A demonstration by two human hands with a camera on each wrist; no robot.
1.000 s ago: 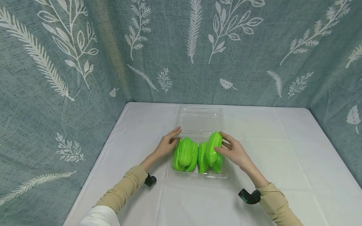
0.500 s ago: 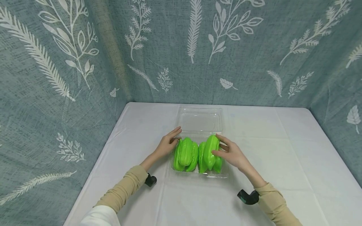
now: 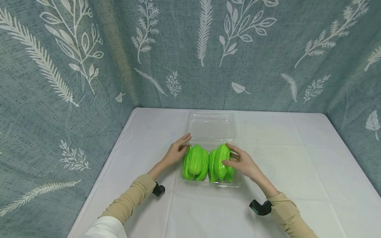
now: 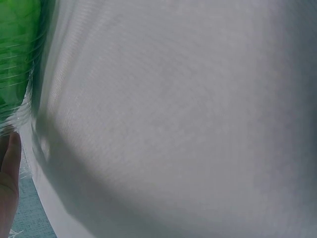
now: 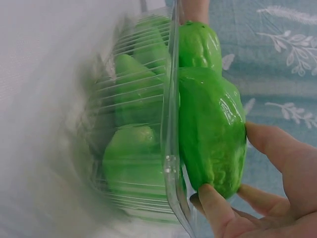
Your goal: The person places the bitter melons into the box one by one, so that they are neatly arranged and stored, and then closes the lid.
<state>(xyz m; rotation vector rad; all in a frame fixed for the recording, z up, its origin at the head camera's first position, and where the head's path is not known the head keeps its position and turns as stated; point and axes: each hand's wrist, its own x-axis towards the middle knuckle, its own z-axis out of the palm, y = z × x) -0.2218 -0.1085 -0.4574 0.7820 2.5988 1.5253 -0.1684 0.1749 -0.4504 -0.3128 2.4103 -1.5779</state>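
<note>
A clear plastic clamshell box [image 3: 228, 185] holds several glossy green peppers in two groups side by side. My right hand [image 3: 244, 164] holds the top green pepper [image 3: 221, 162] of the right-hand group, thumb on the near side and fingers at its far end. In the right wrist view this pepper [image 5: 210, 129] lies at the level of the box rim [image 5: 171, 114], with other peppers [image 5: 133, 153] showing through the ribbed wall. My left hand [image 3: 174, 153] rests at the box's left edge, fingers extended beside the left group of peppers [image 3: 195, 162].
The box's lid [image 3: 211, 127] lies folded back on the white tablecloth [image 3: 285, 158]. A blue-green curtain with white leaf prints [image 3: 184, 59] hangs behind the table and on both sides. Dark wrist-worn devices [image 3: 260, 207] hang under the sleeves.
My right hand has moved left and slightly down with the pepper, which now sits closer against the others in the right group. My left hand has stayed in place.
</note>
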